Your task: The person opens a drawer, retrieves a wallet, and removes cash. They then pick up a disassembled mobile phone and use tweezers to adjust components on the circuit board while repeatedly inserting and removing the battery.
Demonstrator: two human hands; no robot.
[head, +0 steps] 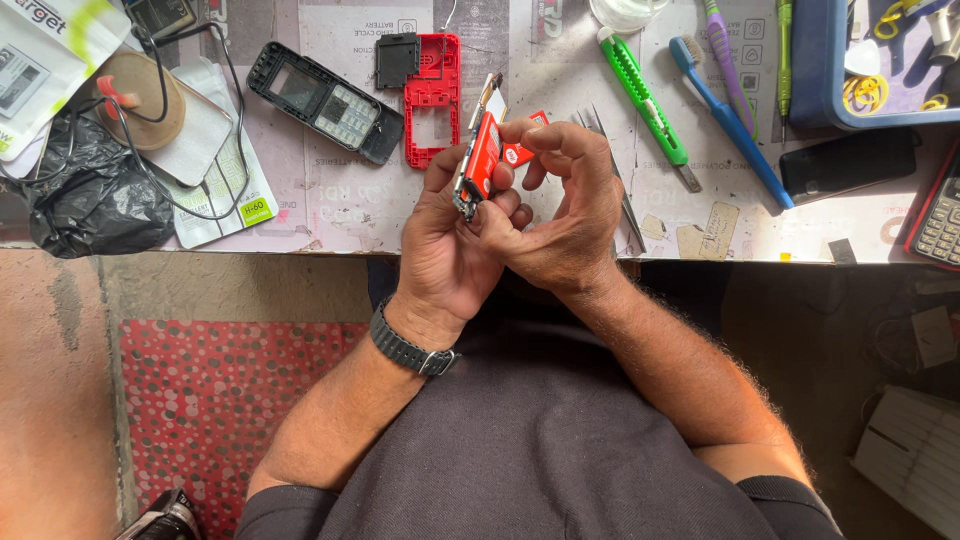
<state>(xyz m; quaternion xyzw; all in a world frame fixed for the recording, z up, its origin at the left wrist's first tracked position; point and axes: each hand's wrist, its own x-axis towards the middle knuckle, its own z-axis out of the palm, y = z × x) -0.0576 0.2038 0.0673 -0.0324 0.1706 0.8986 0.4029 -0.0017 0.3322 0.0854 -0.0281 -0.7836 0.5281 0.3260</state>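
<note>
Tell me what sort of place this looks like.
Probably a small phone repair bench. The left hand and right hand hold a red phone body; a black keypad phone front, red phone frame and green utility knife lie nearby.

Small phone repair bench, workshop-type setup. Evidence: black keypad phone housing (pixel 325 101) stripped open, red phone frame (pixel 432 97) lying loose beside it, green utility knife (pixel 646 94), blue toothbrush (pixel 726 117) for cleaning, tweezers (pixel 628 205), blue parts tray (pixel 822 75) with bits inside, calculator (pixel 941 222) at the right edge. Paper-covered worktop (pixel 330 215), cluttered with cables and packaging at the left.
</note>
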